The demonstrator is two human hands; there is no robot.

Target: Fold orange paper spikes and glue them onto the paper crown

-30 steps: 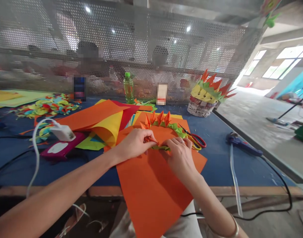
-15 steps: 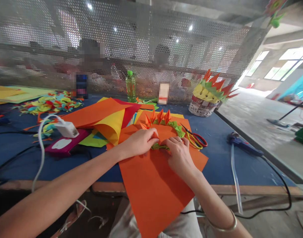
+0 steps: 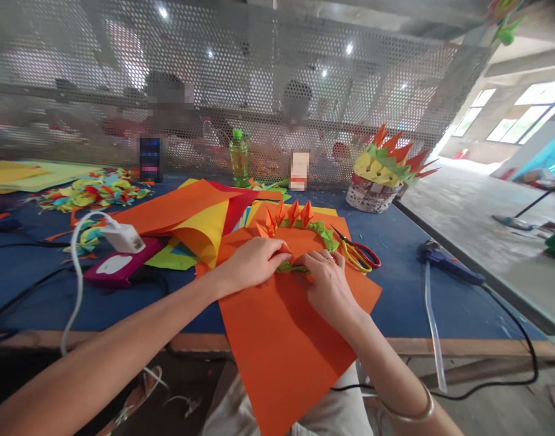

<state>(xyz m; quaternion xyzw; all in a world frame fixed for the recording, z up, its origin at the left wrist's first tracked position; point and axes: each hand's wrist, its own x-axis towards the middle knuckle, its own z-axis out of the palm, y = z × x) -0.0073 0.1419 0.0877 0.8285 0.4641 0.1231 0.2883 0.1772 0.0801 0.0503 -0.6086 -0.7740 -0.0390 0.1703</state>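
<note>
A ring of green folded paper (image 3: pixel 323 232) lies on a large orange sheet (image 3: pixel 288 345), with several orange folded-paper points (image 3: pixel 307 214) standing along its far and left side. At the ring's near left, my left hand (image 3: pixel 254 261) pinches a small orange folded-paper piece (image 3: pixel 284 247) between thumb and fingers. My right hand (image 3: pixel 329 281) grips the near right part of the green ring, its fingers bent over the edge. My fingertips hide part of the ring. Scissors (image 3: pixel 362 257) with red and yellow handles rest just right of my right hand.
A glue gun (image 3: pixel 452 264) with a clear glue stick and black cord lies right. Coloured sheets (image 3: pixel 181 206), a magenta power block (image 3: pixel 123 264) and folded scraps (image 3: pixel 93 189) are left. Behind stand a green bottle (image 3: pixel 239 158), a folded-paper basket (image 3: pixel 377 175) and a mesh screen (image 3: pixel 259 72).
</note>
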